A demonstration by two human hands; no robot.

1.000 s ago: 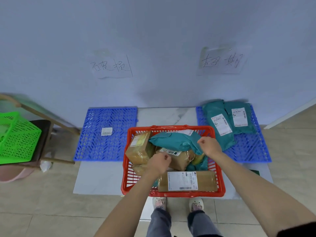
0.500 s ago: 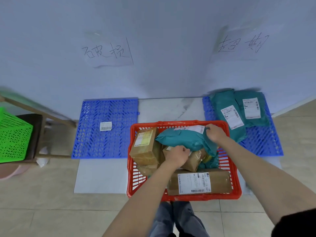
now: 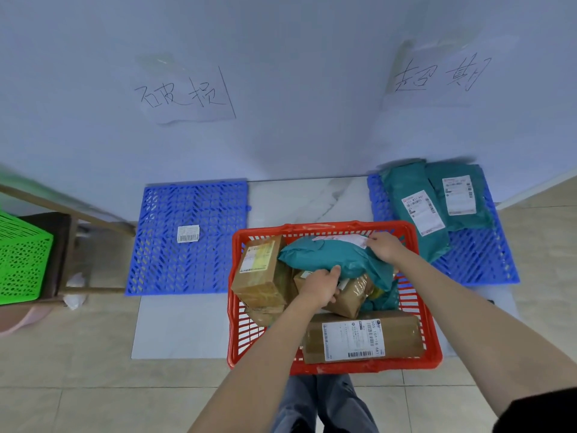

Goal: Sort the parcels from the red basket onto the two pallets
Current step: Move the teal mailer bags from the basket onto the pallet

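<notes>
While both hands grip the teal mailer atop the red basket, left hand fingers curl under its near edge, right hand fingers hidden over its far end. Boxes below part-covered. Tiled floor, white wall, two blue pallets.

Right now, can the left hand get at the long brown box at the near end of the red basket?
Probably yes. The long brown box lies on top at the near end of the red basket, nothing covering it. But the left hand is gripping the teal mailer, so it would have to let go first.
</notes>
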